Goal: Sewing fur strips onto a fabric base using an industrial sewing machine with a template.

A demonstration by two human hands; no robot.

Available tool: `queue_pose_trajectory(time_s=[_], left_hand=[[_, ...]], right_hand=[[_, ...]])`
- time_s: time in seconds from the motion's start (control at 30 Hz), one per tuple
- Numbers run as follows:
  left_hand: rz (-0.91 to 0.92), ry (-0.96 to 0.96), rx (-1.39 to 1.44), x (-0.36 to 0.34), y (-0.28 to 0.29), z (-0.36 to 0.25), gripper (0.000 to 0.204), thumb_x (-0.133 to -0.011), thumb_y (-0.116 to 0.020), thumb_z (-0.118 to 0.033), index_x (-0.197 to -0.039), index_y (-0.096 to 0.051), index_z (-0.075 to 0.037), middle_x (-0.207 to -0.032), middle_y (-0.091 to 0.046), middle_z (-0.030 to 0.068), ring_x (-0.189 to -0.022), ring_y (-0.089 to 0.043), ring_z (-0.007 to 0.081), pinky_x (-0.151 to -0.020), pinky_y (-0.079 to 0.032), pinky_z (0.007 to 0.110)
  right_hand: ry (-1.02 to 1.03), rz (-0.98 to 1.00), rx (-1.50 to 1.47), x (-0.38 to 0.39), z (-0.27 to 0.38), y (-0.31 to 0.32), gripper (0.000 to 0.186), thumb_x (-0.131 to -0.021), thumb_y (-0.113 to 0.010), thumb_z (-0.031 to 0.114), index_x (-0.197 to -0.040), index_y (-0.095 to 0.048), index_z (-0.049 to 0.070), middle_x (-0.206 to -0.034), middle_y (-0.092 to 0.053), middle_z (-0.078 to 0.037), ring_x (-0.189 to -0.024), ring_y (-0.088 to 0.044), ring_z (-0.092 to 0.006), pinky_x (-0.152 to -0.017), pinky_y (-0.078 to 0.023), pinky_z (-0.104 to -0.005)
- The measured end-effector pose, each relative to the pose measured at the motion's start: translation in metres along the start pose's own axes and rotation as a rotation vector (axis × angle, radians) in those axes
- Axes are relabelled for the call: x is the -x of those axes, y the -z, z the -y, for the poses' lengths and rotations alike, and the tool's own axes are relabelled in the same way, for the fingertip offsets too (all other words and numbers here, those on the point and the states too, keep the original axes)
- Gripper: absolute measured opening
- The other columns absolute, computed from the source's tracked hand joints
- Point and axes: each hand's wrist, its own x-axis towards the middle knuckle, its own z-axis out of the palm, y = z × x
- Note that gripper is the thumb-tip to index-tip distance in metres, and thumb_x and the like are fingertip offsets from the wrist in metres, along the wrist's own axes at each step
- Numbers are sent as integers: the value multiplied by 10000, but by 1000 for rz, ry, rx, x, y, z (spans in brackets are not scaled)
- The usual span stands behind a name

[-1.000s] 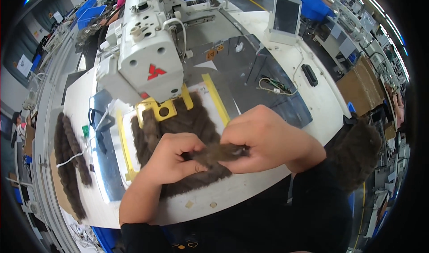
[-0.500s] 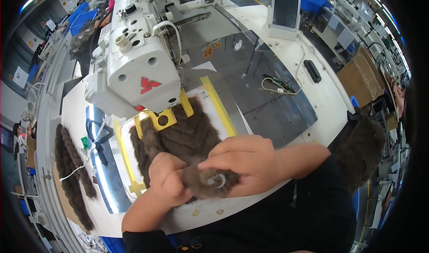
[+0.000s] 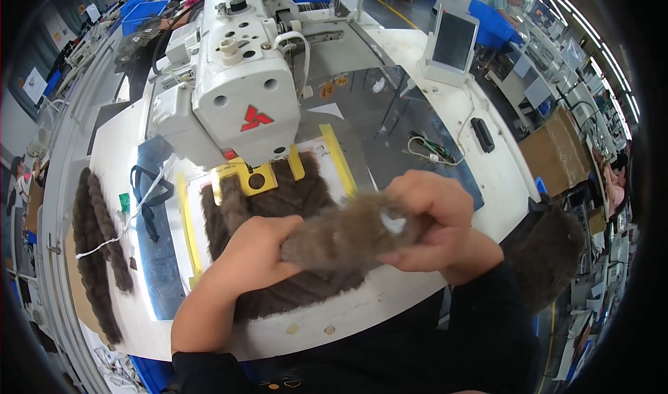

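Between my hands is a short, fluffy brown fur strip (image 3: 334, 234), somewhat blurred, with a pale patch at its right end. My left hand (image 3: 257, 255) grips its left end, and my right hand (image 3: 431, 223) grips the right end. Behind them a larger brown fur piece (image 3: 285, 199) lies on white paper edged with yellow tape (image 3: 334, 150). A yellow plate (image 3: 278, 178) under the white sewing machine head (image 3: 236, 115) rests on that fur. Long fur strips (image 3: 97, 255) and a white cord (image 3: 104, 244) lie at the left.
A small screen (image 3: 451, 42), black handle-like object (image 3: 481, 135) and wires (image 3: 431, 149) sit at the right of the white table (image 3: 501, 185). Dark fur (image 3: 543, 255) hangs beside its edge. A cardboard box (image 3: 546, 143), blue bins (image 3: 142, 14) and co-workers (image 3: 508, 8) are farther off.
The strip in my hands has turned from end-on to stretched sideways. My right hand has moved right and up, while my left hand has shifted slightly left.
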Motion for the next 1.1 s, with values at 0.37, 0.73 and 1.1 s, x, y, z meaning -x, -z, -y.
queue_pose_trajectory(time_s=[0.37, 0.73, 1.1], left_hand=[[-589, -104, -458, 3, -24, -6, 383, -584, -816, -74, -846, -537, -71, -709, -551, 108, -640, -598, 336, -565, -461, 422], [-617, -112, -524, 3, -37, -3, 337, -585, -767, -49, -817, -524, -66, -673, -527, 106, -604, -578, 330, -547, -439, 420], [-525, -68, -491, 1, -52, 2, 331, -629, -789, -93, -819, -520, -66, -704, -546, 114, -650, -610, 351, -576, -474, 425]], right_hand=[[-353, 43, -156, 19, -12, -33, 489, -752, -920, 67, -1172, -680, -1, -1113, -698, -135, -962, -702, -183, -837, -554, -292], [-244, -22, -100, 11, 5, -11, 414, -735, -894, 70, -1104, -722, -5, -1081, -689, -123, -885, -681, -174, -758, -537, -280], [-171, -35, 122, 8, 18, -8, 326, -725, -868, 67, -1008, -728, -11, -927, -692, -110, -761, -671, -214, -662, -532, -288]])
